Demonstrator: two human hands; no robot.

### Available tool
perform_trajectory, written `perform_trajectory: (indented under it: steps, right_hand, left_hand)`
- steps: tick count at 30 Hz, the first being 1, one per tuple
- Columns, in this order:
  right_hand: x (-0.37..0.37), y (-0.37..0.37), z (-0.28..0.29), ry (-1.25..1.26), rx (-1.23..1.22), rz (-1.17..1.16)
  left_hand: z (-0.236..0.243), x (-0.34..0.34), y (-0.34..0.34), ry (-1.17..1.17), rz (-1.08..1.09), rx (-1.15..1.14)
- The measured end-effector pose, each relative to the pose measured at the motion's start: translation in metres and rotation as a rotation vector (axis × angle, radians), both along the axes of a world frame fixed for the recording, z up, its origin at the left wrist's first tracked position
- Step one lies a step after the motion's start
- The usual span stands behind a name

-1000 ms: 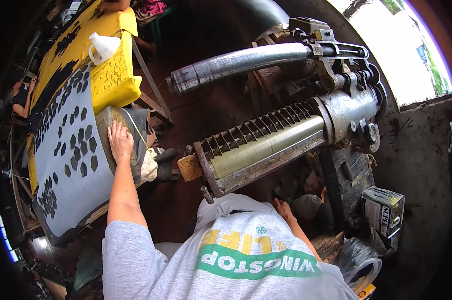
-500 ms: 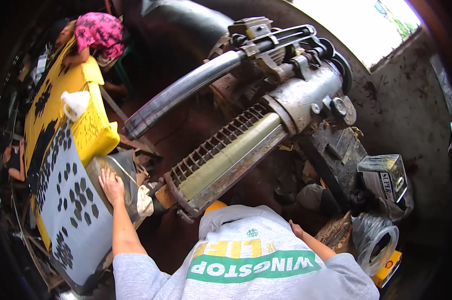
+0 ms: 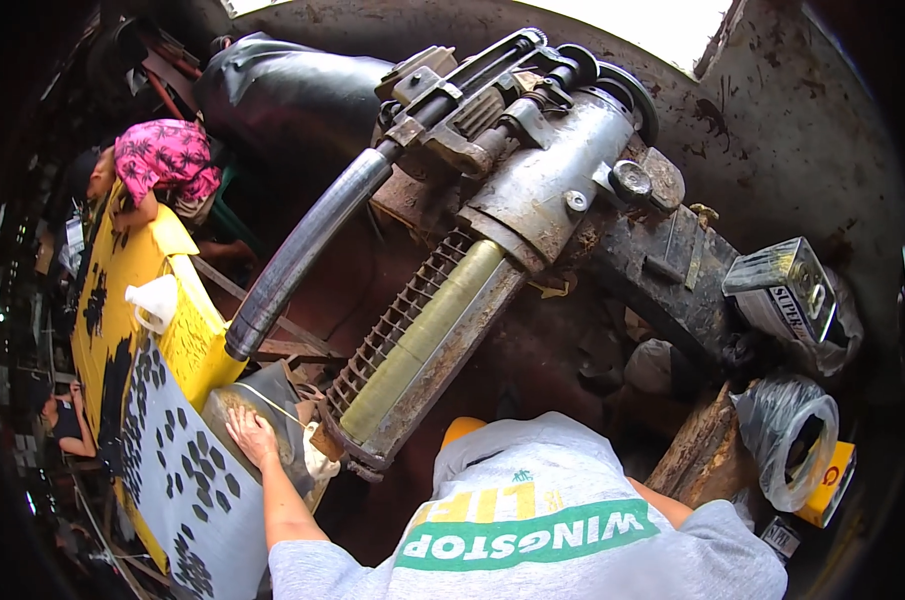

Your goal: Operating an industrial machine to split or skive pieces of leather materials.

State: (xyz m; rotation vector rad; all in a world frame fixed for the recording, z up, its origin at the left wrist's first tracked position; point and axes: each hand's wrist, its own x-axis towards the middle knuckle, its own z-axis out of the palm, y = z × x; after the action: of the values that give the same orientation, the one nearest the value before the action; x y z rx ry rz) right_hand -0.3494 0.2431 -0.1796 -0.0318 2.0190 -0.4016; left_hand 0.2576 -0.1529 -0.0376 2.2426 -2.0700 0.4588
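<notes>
Head view: L hand (image 3: 250,435) lies palm down, fingers flat and slightly spread, on a grey-brown block (image 3: 222,396), prob. stone, tho the hand covers part of it. Nothing's clasped there, just contact from above. Block is at the R edge of a grey sheet (image 3: 237,530), by the near end of a yellow cover (image 3: 162,260); a thin pale cord (image 3: 272,402) runs over its dark R part. R hand is hidden behind the body, only a bit of R forearm (image 3: 664,503) showing, so can't tell its grip.

Sheet carries lots of small blk polygonal pieces (image 3: 201,453). White plastic jug (image 3: 155,300) w/ handle stands on the yellow cover, farther off. Far L: co-worker in a pink patterned top (image 3: 167,165) leans at the cover; another person in a dark top (image 3: 69,422) is on its L side.

Centre: big metal machine (image 3: 547,170), w/ curved steel arm (image 3: 312,255) and yellow-green roller (image 3: 422,330) beside a ribbed rack. Pale cloth (image 3: 317,458) hangs near the roller's near end. R side: rectangular metal can (image 3: 780,292), clear plastic bag (image 3: 787,425), yellow box (image 3: 827,485).
</notes>
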Motion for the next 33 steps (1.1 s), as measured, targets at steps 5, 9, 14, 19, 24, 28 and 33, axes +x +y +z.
perform_trajectory:
  steps: [5, 9, 14, 19, 24, 28, 33]
  right_hand:
    - [-0.004, 0.014, -0.031, -0.024, -0.041, -0.090]
    - [0.000, 0.031, -0.051, -0.042, -0.058, -0.166]
    - [0.010, 0.044, -0.067, -0.049, -0.073, -0.246]
    - [0.019, -0.028, 0.033, 0.117, -0.162, -0.200]
    - [-0.002, -0.050, 0.019, -0.001, -0.291, -0.276]
    - [-0.012, -0.073, 0.010, 0.088, -0.296, -0.129]
    - [-0.001, -0.079, -0.011, 0.162, -0.209, 0.101]
  left_hand:
    - [-0.002, 0.002, 0.000, -0.030, 0.010, 0.028]
    - [-0.004, 0.001, -0.001, -0.048, 0.003, 0.028]
    - [-0.007, -0.001, -0.001, -0.026, -0.004, 0.012]
    - [-0.006, 0.003, 0.001, -0.026, 0.000, 0.001]
    - [-0.007, 0.002, -0.002, 0.000, -0.042, -0.058]
    - [-0.002, 0.000, 0.000, -0.011, -0.032, -0.016]
    - [-0.003, -0.001, -0.001, -0.020, -0.016, -0.001]
